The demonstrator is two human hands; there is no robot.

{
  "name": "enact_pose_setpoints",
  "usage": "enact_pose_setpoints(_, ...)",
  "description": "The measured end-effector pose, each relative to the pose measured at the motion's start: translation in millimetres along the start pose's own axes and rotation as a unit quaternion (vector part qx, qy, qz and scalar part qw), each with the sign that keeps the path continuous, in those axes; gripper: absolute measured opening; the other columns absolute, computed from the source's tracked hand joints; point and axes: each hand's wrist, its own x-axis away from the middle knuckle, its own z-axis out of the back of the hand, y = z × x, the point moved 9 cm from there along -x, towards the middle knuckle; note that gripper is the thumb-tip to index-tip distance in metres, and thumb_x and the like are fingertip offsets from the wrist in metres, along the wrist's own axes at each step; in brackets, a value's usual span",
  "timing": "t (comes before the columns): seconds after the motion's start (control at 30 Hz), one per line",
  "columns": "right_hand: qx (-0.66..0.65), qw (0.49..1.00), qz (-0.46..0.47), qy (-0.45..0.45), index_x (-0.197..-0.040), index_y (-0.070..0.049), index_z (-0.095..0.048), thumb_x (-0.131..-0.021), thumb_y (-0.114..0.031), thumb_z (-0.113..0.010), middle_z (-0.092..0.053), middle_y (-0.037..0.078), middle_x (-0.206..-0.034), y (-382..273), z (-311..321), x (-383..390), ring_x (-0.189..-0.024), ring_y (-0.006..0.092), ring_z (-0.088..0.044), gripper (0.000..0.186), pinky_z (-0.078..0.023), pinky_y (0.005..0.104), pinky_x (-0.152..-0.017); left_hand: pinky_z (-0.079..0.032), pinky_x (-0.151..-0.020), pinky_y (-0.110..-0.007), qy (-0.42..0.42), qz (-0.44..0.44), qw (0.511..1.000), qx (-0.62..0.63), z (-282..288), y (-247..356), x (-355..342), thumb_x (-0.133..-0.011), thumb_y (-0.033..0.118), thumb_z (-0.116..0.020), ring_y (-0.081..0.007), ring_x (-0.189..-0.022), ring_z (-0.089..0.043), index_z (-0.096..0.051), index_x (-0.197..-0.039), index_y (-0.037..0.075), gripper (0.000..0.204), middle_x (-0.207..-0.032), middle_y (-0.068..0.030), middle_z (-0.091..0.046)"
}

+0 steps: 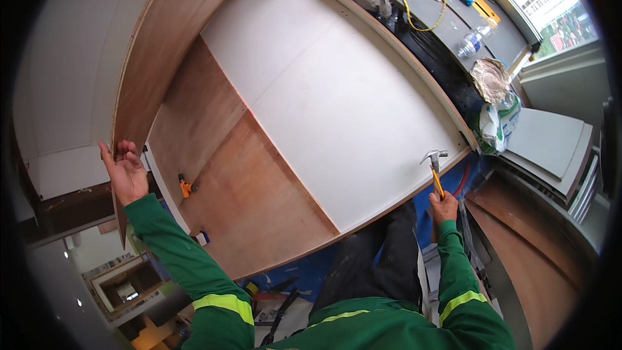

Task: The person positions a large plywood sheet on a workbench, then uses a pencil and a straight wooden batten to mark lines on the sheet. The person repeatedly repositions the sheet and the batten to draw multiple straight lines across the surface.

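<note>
My left hand (129,178) grips the edge of a tall upright plywood panel (162,32) at the left. My right hand (444,207) holds a claw hammer (435,165) by its yellow handle, head up, near the right corner of a large wooden frame (402,58). Inside the frame lie a white board (324,123) and brown plywood pieces (259,194). An orange and black drill (185,186) rests on the plywood near the upright panel, with a small dark-and-white object (203,238) lower down.
At the upper right are a grey surface (427,0) with a yellow cord and plastic bottle (475,40), bags (495,123) and a window. Stacked boards (544,136) stand at the right. Blue sheeting (470,168) shows under the frame, and a dark brown panel (525,240) lies at the lower right.
</note>
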Motion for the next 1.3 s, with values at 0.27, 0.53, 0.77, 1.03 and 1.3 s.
enact_pose_setpoints(0.27, -0.006, 0.994, -0.068, 0.091, -0.089, 0.004, -0.072, -0.088, -0.045, -0.077, -0.068, 0.027, -0.078, 12, 129, 43, -0.078, 0.0454, -0.069, 0.049, -0.054, 0.0503, -0.073, -0.060, -0.073, -0.018, 0.032, 0.028, 0.999, -0.018, 31, -38, -7, -0.100, 0.047, -0.076, -0.0129, -0.088, -0.070, -0.066, -0.102, 0.002, 0.046, -0.099, -0.0077, -0.069)
enact_pose_setpoints(0.53, -0.004, 0.978, 0.012, 0.208, -0.091, 0.006, -0.072, -0.091, -0.045, -0.073, -0.069, 0.028, -0.078, -43, 194, -137, -0.075, 0.0382, -0.074, 0.051, -0.055, 0.0472, -0.073, -0.059, -0.068, -0.018, 0.023, 0.024, 0.999, -0.027, 52, -32, -18, -0.100, 0.048, -0.076, -0.0110, -0.083, -0.072, -0.067, -0.100, 0.004, 0.045, -0.096, -0.0061, -0.071)
enact_pose_setpoints(0.77, 0.050, 0.978, -0.006, 0.202, -0.102, 0.002, -0.079, -0.091, -0.060, -0.067, -0.076, 0.030, -0.099, -52, 191, -363, -0.097, 0.0470, -0.073, 0.065, -0.055, 0.0550, -0.091, -0.060, -0.061, -0.019, 0.071, 0.050, 0.996, -0.008, 20, -28, 15, -0.102, 0.043, -0.075, -0.0104, -0.070, -0.066, -0.063, -0.094, 0.006, 0.040, -0.085, -0.0044, -0.067)
enact_pose_setpoints(1.03, 0.177, 0.973, -0.025, 0.148, -0.108, 0.007, -0.079, -0.091, -0.074, -0.063, -0.074, 0.035, -0.110, -57, 181, -484, -0.109, 0.0503, -0.072, 0.084, -0.054, 0.0541, -0.099, -0.061, -0.060, -0.018, 0.049, 0.063, 0.997, 0.005, 4, -50, 45, -0.106, 0.042, -0.069, -0.0103, -0.073, -0.065, -0.064, -0.092, 0.002, 0.043, -0.084, -0.0046, -0.063)
enact_pose_setpoints(1.3, 0.173, 0.978, -0.006, 0.120, -0.105, 0.006, -0.079, -0.095, -0.072, -0.060, -0.074, 0.035, -0.103, -35, 192, -481, -0.104, 0.0498, -0.073, 0.081, -0.055, 0.0557, -0.095, -0.061, -0.057, -0.018, 0.049, 0.076, 0.996, 0.017, 13, -86, 58, -0.108, 0.044, -0.065, -0.0127, -0.068, -0.065, -0.065, -0.092, 0.004, 0.042, -0.081, -0.0058, -0.062)
